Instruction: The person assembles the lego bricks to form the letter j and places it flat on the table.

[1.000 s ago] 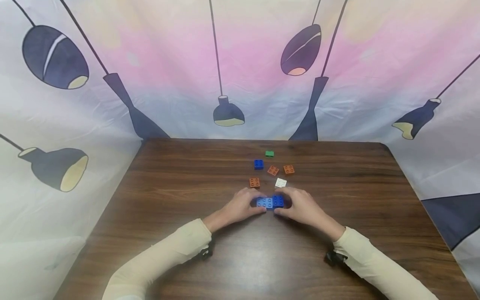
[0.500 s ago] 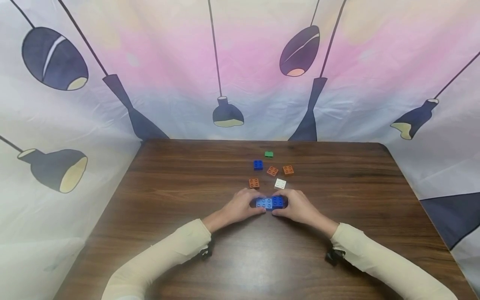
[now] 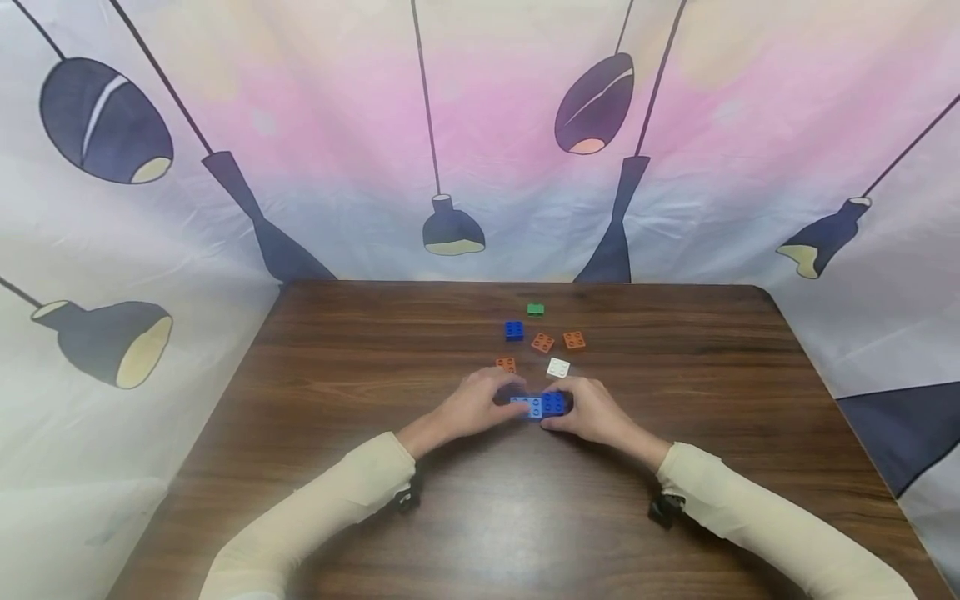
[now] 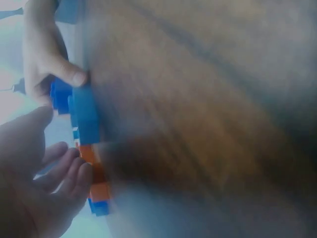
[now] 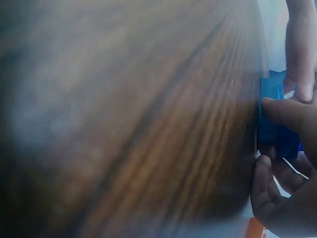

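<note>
A light blue toy building brick [image 3: 536,408] lies on the table with a dark blue brick [image 3: 553,403] joined on top at its right end. My right hand [image 3: 600,410] pinches this blue pair between thumb and fingers. In the right wrist view its thumb presses the near side of the light blue brick [image 5: 270,116]. My left hand [image 3: 474,402] hovers at the pair's left end, its thumb over some studs in the head view. The left wrist view shows that hand [image 4: 42,178] apart from the bricks, with loosely bent fingers and nothing in them.
Loose bricks lie beyond the hands: a white one [image 3: 558,367], orange ones [image 3: 543,342], [image 3: 573,340], another orange brick [image 3: 506,365] partly behind the left hand, a dark blue one [image 3: 513,331] and a green one [image 3: 536,309]. A printed cloth hangs behind the wooden table [image 3: 360,333].
My left hand has let go of the light blue brick and moved slightly left and away, now partly covering the nearest orange brick. The right hand keeps its grip on the blue pair.
</note>
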`<act>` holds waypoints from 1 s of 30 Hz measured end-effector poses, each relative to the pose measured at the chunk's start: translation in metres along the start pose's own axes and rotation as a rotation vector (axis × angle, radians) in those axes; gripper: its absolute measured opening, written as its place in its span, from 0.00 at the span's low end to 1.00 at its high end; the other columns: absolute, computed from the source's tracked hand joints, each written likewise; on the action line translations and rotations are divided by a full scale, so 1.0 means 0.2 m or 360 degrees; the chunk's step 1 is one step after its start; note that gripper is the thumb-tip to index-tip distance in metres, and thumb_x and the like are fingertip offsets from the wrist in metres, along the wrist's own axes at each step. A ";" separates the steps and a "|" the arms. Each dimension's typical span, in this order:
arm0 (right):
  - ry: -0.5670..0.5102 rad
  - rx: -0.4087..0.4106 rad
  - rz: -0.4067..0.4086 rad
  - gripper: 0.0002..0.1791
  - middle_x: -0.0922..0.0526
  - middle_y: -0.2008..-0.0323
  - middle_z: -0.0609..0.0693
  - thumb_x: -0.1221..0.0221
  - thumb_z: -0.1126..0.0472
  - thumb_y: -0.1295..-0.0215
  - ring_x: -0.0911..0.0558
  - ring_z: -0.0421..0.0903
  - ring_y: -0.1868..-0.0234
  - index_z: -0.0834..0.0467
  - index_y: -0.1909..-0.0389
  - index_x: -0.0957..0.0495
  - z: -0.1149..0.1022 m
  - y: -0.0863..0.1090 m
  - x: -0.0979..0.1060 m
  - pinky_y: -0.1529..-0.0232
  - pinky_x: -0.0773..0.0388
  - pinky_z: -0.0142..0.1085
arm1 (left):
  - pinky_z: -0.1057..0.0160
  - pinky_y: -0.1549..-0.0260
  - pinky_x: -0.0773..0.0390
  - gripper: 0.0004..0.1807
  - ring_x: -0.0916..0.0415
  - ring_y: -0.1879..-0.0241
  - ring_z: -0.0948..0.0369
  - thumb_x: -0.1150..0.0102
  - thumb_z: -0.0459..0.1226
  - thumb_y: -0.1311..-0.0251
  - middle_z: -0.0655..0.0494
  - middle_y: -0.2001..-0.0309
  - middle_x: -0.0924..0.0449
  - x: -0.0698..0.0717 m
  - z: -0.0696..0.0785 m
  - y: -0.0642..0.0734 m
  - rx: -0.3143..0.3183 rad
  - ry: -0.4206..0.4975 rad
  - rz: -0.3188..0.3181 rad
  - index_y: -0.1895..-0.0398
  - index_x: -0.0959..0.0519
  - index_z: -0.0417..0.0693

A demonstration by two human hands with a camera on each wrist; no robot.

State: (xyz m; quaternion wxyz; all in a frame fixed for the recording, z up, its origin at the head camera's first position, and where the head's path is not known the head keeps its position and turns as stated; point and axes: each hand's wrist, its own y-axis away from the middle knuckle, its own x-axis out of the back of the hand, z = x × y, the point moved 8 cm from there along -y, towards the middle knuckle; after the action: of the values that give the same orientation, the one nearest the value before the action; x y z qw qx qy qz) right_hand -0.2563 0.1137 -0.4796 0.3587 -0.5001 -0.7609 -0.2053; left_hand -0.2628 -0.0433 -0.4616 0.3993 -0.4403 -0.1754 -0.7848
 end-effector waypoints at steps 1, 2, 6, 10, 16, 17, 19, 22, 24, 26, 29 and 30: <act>0.0004 0.0000 -0.0002 0.19 0.14 0.62 0.46 0.22 0.57 0.48 0.18 0.40 0.62 0.57 0.56 0.14 0.00 0.00 0.00 0.60 0.18 0.38 | 0.55 0.45 0.23 0.25 0.22 0.46 0.59 0.36 0.53 0.33 0.56 0.46 0.17 0.02 0.00 0.00 -0.0003 -0.0009 0.0029 0.41 0.19 0.48; 0.0009 -0.0002 -0.0004 0.19 0.14 0.62 0.46 0.22 0.57 0.48 0.18 0.40 0.62 0.57 0.56 0.14 0.00 0.00 0.00 0.60 0.18 0.38 | 0.54 0.44 0.23 0.25 0.22 0.45 0.59 0.36 0.53 0.33 0.55 0.47 0.17 0.04 -0.01 -0.01 -0.0006 -0.0016 0.0057 0.40 0.19 0.48; 0.0028 -0.0025 -0.0004 0.19 0.14 0.63 0.46 0.22 0.57 0.48 0.19 0.40 0.62 0.57 0.56 0.14 0.00 0.00 0.00 0.60 0.20 0.39 | 0.52 0.42 0.25 0.29 0.24 0.44 0.57 0.34 0.55 0.36 0.54 0.46 0.18 0.10 -0.03 -0.03 0.0013 -0.0068 0.0140 0.38 0.21 0.49; 0.0036 -0.0044 -0.0010 0.20 0.14 0.62 0.46 0.22 0.56 0.48 0.19 0.40 0.62 0.57 0.55 0.14 0.01 0.00 0.00 0.60 0.20 0.39 | 0.51 0.39 0.27 0.33 0.28 0.39 0.56 0.31 0.57 0.39 0.55 0.41 0.21 0.14 -0.09 -0.05 0.0073 -0.0092 0.0167 0.35 0.23 0.51; 0.0038 -0.0049 -0.0013 0.21 0.14 0.62 0.46 0.22 0.56 0.48 0.19 0.40 0.62 0.58 0.55 0.14 0.00 0.00 0.00 0.60 0.20 0.39 | 0.47 0.33 0.32 0.38 0.32 0.32 0.52 0.30 0.58 0.41 0.52 0.33 0.26 0.14 -0.18 -0.07 0.0109 -0.0093 0.0135 0.31 0.26 0.52; 0.0038 -0.0047 -0.0011 0.21 0.14 0.62 0.46 0.22 0.56 0.48 0.19 0.40 0.62 0.58 0.55 0.14 0.00 0.00 0.00 0.60 0.20 0.39 | 0.46 0.33 0.32 0.39 0.33 0.31 0.52 0.30 0.58 0.41 0.52 0.32 0.27 0.14 -0.19 -0.07 0.0117 -0.0088 0.0123 0.30 0.27 0.52; 0.0042 -0.0042 -0.0008 0.21 0.14 0.62 0.46 0.22 0.56 0.48 0.19 0.40 0.62 0.58 0.55 0.14 0.00 0.00 0.00 0.60 0.20 0.39 | 0.45 0.32 0.34 0.40 0.34 0.30 0.51 0.30 0.58 0.41 0.51 0.30 0.28 0.13 -0.21 -0.08 0.0129 -0.0083 0.0094 0.29 0.28 0.53; 0.0043 -0.0036 -0.0001 0.21 0.14 0.62 0.46 0.21 0.56 0.49 0.19 0.40 0.62 0.58 0.56 0.14 0.00 -0.01 0.00 0.60 0.20 0.39 | 0.44 0.31 0.35 0.40 0.33 0.29 0.51 0.31 0.59 0.41 0.51 0.31 0.26 0.13 -0.23 -0.09 0.0122 -0.0105 0.0059 0.29 0.27 0.53; 0.0049 -0.0026 0.0005 0.21 0.13 0.63 0.46 0.21 0.56 0.50 0.19 0.40 0.62 0.58 0.56 0.14 0.00 -0.01 0.00 0.60 0.20 0.39 | 0.44 0.31 0.35 0.40 0.32 0.30 0.51 0.31 0.60 0.42 0.51 0.32 0.25 0.12 -0.25 -0.10 0.0118 -0.0136 0.0035 0.30 0.26 0.53; 0.0049 -0.0016 0.0009 0.21 0.13 0.63 0.46 0.21 0.56 0.50 0.19 0.40 0.63 0.58 0.56 0.14 0.00 -0.01 0.00 0.61 0.20 0.39 | 0.44 0.32 0.34 0.40 0.31 0.31 0.51 0.31 0.61 0.43 0.52 0.33 0.24 0.11 -0.26 -0.11 0.0119 -0.0160 0.0017 0.31 0.25 0.53; 0.0047 -0.0015 0.0005 0.21 0.13 0.62 0.46 0.21 0.56 0.50 0.19 0.40 0.62 0.58 0.56 0.14 0.00 -0.01 0.00 0.60 0.20 0.39 | 0.44 0.32 0.34 0.40 0.29 0.33 0.51 0.31 0.62 0.44 0.52 0.34 0.22 0.10 -0.28 -0.13 0.0140 -0.0182 -0.0003 0.32 0.24 0.54; 0.0044 -0.0018 0.0002 0.21 0.13 0.62 0.46 0.21 0.56 0.50 0.18 0.40 0.62 0.58 0.56 0.14 0.00 -0.01 0.00 0.60 0.20 0.39 | 0.45 0.33 0.33 0.40 0.28 0.34 0.52 0.30 0.62 0.44 0.53 0.35 0.22 0.10 -0.28 -0.13 0.0143 -0.0189 -0.0006 0.32 0.24 0.54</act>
State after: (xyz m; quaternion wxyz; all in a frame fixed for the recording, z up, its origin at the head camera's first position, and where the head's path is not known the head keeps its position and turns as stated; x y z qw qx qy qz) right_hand -0.2575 0.1131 -0.4795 0.3665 -0.4996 -0.7545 -0.2162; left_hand -0.3199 -0.0726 -0.4739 0.4061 -0.4675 -0.2345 -0.7494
